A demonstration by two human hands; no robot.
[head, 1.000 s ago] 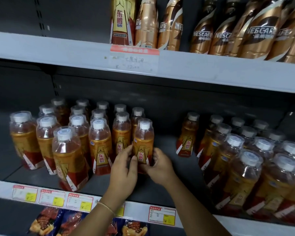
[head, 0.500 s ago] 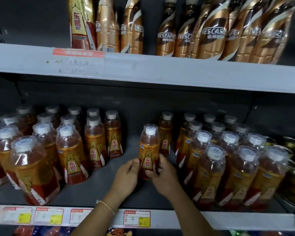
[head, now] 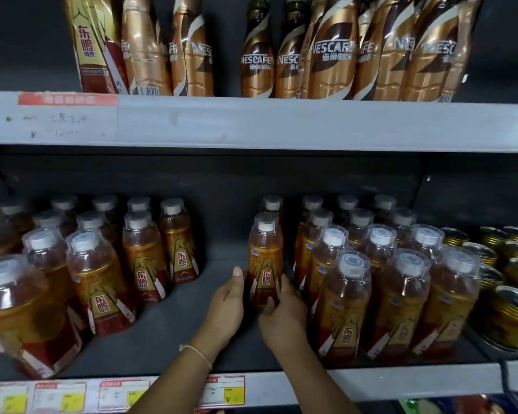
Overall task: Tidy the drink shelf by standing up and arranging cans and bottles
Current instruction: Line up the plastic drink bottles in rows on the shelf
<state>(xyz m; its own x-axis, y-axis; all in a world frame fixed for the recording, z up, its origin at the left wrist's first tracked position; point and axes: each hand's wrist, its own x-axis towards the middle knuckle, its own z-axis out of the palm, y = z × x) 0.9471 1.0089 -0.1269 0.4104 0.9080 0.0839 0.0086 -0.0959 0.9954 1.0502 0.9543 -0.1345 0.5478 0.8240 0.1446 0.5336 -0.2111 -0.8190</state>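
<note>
An orange drink bottle (head: 265,258) with a white cap and a red-gold label stands upright on the dark middle shelf (head: 174,333), just left of the right-hand group of like bottles (head: 371,282). My right hand (head: 281,318) grips its lower part, thumb across the front. My left hand (head: 226,306) lies against its left side with the fingers straight. A second group of the same bottles (head: 102,264) stands at the left, with a bare gap between the groups.
Gold cans (head: 509,279) fill the shelf's right end. The upper shelf (head: 281,124) carries brown Nescafe bottles (head: 332,52) and a tall red-gold carton (head: 93,46). Price tags (head: 225,389) line the front rail.
The bottle has been carried right, from the left group across the gap to beside the right group. Both hands went with it, and the view panned right.
</note>
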